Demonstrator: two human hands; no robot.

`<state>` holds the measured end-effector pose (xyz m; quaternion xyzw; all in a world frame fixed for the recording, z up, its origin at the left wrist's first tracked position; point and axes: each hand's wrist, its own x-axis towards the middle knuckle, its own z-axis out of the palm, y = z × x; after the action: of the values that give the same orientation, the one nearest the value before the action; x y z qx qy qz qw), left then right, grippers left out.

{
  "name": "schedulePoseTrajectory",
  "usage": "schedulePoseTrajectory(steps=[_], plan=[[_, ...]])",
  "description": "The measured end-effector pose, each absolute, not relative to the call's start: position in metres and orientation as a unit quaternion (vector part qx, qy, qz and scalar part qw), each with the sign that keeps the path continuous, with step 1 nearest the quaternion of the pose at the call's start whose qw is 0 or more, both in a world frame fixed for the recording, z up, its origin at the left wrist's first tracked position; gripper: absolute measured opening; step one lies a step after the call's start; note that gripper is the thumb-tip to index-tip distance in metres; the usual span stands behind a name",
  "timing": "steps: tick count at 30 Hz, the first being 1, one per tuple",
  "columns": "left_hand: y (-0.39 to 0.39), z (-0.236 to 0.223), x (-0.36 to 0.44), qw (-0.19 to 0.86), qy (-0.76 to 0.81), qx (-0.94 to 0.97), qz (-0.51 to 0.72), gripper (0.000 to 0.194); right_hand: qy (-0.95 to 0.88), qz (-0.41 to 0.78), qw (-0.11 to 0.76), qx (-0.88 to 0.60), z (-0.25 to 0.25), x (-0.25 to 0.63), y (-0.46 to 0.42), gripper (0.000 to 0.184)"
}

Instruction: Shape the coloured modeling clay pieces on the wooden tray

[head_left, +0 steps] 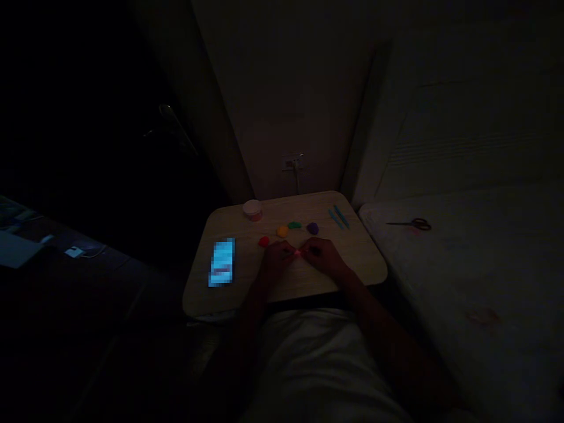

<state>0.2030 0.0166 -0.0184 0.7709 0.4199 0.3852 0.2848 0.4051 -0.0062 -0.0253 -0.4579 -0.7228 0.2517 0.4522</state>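
Observation:
Over the small wooden table, my left hand [279,252] and my right hand [321,254] meet with their fingertips pinched on a small piece of pink modelling clay [298,253]. Both hands are closed around its two sides. Just beyond them lie a red clay lump [264,241], a yellow-orange clay ball [282,231], a green clay piece [294,225] and a purple clay lump [312,228]. The red lump is nearest my left hand, the purple one nearest my right. Dim light hides the finer finger positions.
A lit phone [221,262] lies at the table's left. At the back stands a pinkish tub [252,210]; two blue tools [339,217] rest at the back right. Scissors [409,224] lie on the pale bed [440,264]. A socket [293,162] with a cable is on the wall.

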Motion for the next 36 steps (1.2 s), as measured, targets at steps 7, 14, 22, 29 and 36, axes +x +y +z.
schedulePoseTrajectory(steps=[7, 14, 22, 29, 36], plan=[[0.0139, -0.0155, 0.2031, 0.247, 0.411, 0.797, 0.366, 0.005, -0.735, 0.243, 0.446, -0.449, -0.0246, 0.4053, -0.0053, 0.009], [0.014, -0.018, 0.2064, 0.212, 0.421, 0.809, 0.35, 0.016, -0.722, 0.273, 0.457, -0.441, -0.023, 0.4051, -0.0076, 0.01], [0.0164, -0.0177, 0.2089, 0.189, 0.43, 0.82, 0.326, 0.02, -0.739, 0.227, 0.455, -0.442, -0.0286, 0.4063, -0.0039, 0.011], [0.0166, -0.0181, 0.2073, 0.183, 0.428, 0.823, 0.326, 0.016, -0.748, 0.215, 0.434, -0.453, -0.0286, 0.4069, -0.0018, 0.011], [0.0146, -0.0192, 0.2063, 0.208, 0.405, 0.818, 0.353, 0.013, -0.717, 0.281, 0.462, -0.441, -0.0243, 0.406, -0.0062, 0.016]])
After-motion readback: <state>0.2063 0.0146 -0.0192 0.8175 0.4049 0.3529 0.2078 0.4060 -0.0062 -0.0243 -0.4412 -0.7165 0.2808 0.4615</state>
